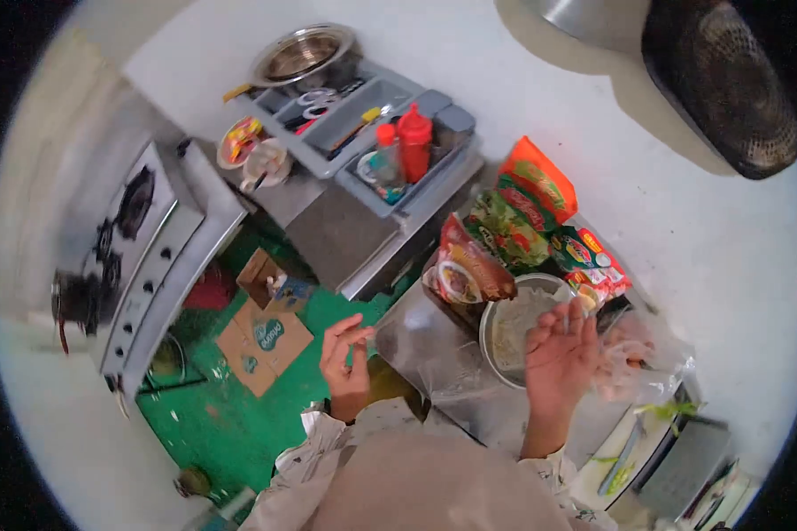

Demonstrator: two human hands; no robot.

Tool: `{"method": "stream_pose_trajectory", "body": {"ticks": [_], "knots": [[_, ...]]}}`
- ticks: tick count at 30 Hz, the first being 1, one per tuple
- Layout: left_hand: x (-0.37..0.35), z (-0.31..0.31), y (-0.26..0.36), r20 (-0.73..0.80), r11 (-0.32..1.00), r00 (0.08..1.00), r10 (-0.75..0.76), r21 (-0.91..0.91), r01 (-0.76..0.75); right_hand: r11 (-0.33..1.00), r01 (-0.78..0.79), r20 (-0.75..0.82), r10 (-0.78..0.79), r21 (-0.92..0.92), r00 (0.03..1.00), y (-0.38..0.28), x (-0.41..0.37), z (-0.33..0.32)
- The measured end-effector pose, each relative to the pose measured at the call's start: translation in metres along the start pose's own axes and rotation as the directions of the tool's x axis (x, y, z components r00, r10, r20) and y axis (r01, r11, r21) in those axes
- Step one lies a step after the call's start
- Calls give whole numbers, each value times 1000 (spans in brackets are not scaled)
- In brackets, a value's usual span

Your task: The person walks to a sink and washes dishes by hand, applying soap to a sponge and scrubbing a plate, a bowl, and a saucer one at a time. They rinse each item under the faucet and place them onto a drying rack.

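My left hand (346,365) is raised at the near left corner of the metal counter (416,341). Its fingers are slightly bent, the thumb stands apart, and it holds nothing. Palm up, my right hand (561,361) hovers over the right edge of a round metal bowl (507,332), with loosely curled fingers and nothing in them. Pale, whitish contents fill the bowl, partly hidden by that hand. Right of it lies a clear plastic bag (633,358) with brownish round items, perhaps eggs. Behind the bowl stand a brown food packet (471,265) and a red-green packet (593,261).
Along the wall sit a green-orange packet (536,190), grey divided trays (345,133), a red squeeze bottle (413,142) and a steel pot (305,55). A knife (624,456) rests on a board at right. The stove (164,221) and cardboard (261,345) are left.
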State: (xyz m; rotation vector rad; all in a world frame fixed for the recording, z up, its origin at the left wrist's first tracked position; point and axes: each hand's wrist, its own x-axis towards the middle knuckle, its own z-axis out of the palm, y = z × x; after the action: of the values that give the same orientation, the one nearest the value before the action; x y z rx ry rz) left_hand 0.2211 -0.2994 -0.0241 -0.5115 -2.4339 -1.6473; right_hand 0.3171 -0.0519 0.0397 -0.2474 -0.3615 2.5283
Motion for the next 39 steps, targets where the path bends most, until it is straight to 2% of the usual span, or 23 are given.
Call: {"method": "stream_pose_trajectory", "body": {"ticks": [2,6,9,11,12,13,14,15,16,18,20,21,22,24,25,26,28,29,32,34,36,38,39], "knots": [[-26,-17,7,-95,999,995,-33,27,36,972,-197,65,190,130,980,22,-13,7],[-92,-70,1,-241,988,961,-139,36,152,906,-401,99,390,134,915,68,-37,40],[-138,-129,-5,-363,968,906,-218,36,248,835,-548,141,538,48,831,115,-62,76],[-175,-178,-19,-554,902,713,-430,-287,321,775,-632,185,617,31,765,152,-86,97],[-193,-204,-21,-583,902,689,-431,-292,318,733,-679,229,657,26,718,171,-100,106],[-211,-231,-24,-606,798,538,-586,-550,249,698,-715,232,688,49,688,191,-117,114],[-231,-260,-28,-564,647,392,-727,-754,115,677,-735,246,708,34,663,212,-133,120],[-257,-290,-38,-524,550,318,-790,-835,-7,653,-757,269,729,4,630,235,-150,125],[-285,-315,-46,-547,564,293,-784,-825,-31,625,-780,289,752,-26,593,257,-167,130],[-346,-368,-63,-483,425,263,-835,-870,-249,567,-822,311,791,-46,528,307,-206,137],[-399,-418,-70,-517,447,177,-837,-834,-323,565,-819,312,800,-102,513,366,-245,138],[-424,-438,-72,-511,426,143,-848,-816,-391,501,-864,280,837,-47,470,395,-264,136],[-446,-456,-72,-501,404,105,-859,-790,-461,453,-889,289,861,-64,418,424,-280,133],[-477,-491,-69,-512,437,14,-859,-746,-503,384,-916,181,915,-120,360,469,-306,131],[-493,-512,-78,-515,432,11,-857,-729,-531,360,-913,101,932,-189,347,488,-323,139],[-506,-530,-84,-521,427,13,-854,-713,-556,321,-927,112,946,-192,304,506,-333,139],[-516,-566,-96,-555,459,-22,-831,-664,-590,365,-861,63,928,-355,367,548,-342,133],[-517,-586,-103,-536,440,-40,-843,-645,-625,339,-868,67,939,-363,339,569,-344,133],[-516,-656,-131,-536,428,-62,-842,-592,-683,330,-861,14,936,-388,352,641,-350,143],[-510,-702,-150,-537,430,-76,-840,-574,-697,340,-839,-42,918,-424,394,697,-358,145],[-514,-746,-175,-556,440,-84,-827,-548,-711,329,-843,-35,925,-425,378,758,-373,148],[-515,-809,-188,-548,448,-117,-828,-522,-726,307,-834,-27,933,-458,359,833,-393,166],[-518,-832,-194,-567,485,-159,-808,-487,-726,273,-851,-90,934,-449,347,869,-418,188]]}}
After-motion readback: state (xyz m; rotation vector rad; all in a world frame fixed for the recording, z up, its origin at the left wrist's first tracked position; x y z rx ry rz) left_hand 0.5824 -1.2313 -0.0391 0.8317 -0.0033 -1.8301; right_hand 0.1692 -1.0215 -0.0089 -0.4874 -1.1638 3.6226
